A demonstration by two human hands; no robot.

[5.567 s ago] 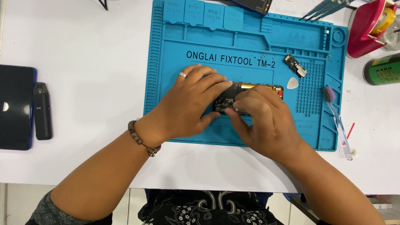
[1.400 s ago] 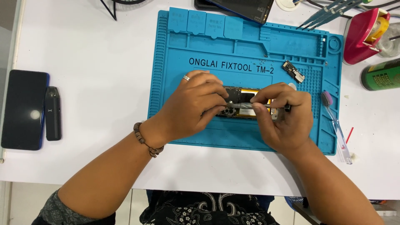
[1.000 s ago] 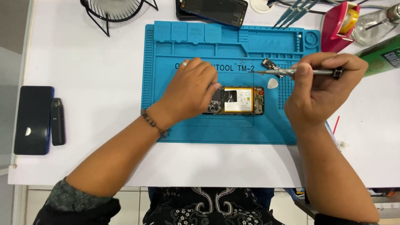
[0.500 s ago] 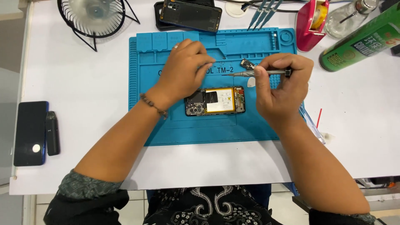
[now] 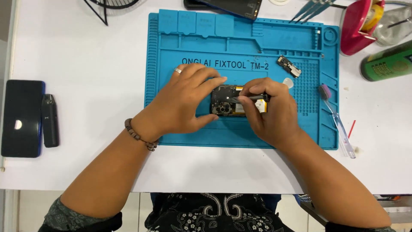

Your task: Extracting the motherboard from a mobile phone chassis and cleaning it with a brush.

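Bright blue silicone repair mat [image 5: 180, 64] on a white table [image 5: 73, 47]. The opened phone [image 5: 231, 105] is black inside with a yellow-and-white patch. Dark brown bead bracelet [image 5: 139, 135], silver ring [image 5: 177, 70]. Black phone [image 5: 21, 118] with a blue edge, black vape pen [image 5: 50, 120], green spray can [image 5: 386, 62], pink-red tape dispenser [image 5: 358, 25], purple-headed clear brush [image 5: 337, 120]. Shirt [image 5: 214, 215] is black with white floral print.

Phone repair workbench: blue repair mat [image 5: 180, 51], tweezers [image 5: 311, 9]
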